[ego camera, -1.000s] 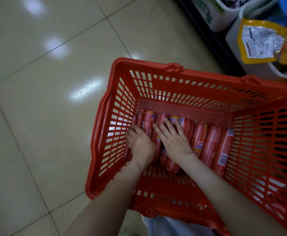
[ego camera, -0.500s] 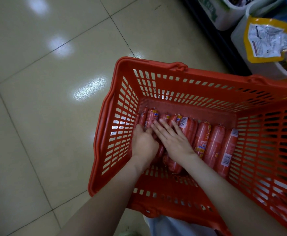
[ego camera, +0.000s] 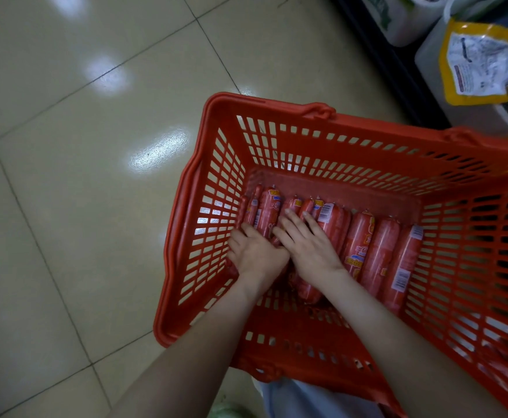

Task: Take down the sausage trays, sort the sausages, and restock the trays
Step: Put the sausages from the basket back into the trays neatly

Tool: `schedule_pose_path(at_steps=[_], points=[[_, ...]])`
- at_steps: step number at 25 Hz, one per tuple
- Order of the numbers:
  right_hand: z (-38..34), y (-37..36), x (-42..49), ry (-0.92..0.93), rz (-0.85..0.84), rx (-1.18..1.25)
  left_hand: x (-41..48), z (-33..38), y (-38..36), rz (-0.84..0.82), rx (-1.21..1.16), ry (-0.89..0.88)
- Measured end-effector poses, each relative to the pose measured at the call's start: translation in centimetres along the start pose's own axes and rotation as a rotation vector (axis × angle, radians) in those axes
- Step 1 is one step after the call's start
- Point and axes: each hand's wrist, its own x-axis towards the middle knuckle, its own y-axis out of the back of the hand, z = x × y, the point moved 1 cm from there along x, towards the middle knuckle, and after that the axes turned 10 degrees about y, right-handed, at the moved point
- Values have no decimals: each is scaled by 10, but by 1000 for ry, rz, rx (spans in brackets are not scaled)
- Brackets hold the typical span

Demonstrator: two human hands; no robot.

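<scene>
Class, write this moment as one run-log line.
phase: sorting | left hand: on sausages, grip unclear | right hand: flat on sausages | sausages: rowed in basket

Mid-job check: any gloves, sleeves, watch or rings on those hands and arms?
No gloves: the left hand and right hand are bare. The left forearm and right forearm are bare too, no sleeve in view. No watch, bracelet or ring shows.

Forearms bare right up to lower frame edge; left grip and right grip bare too. Pale blue-white garment, soft cloth, shows low between forearms
</scene>
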Motion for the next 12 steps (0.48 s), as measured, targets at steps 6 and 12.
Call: schedule_pose_path(at_steps=[6,12], points=[[2,-4,2,11,-52,-37,9,-3,-1,-14,-166,17],[1,-4,0,-30,-28,-95,6,-1,5,-1,-36,-50]])
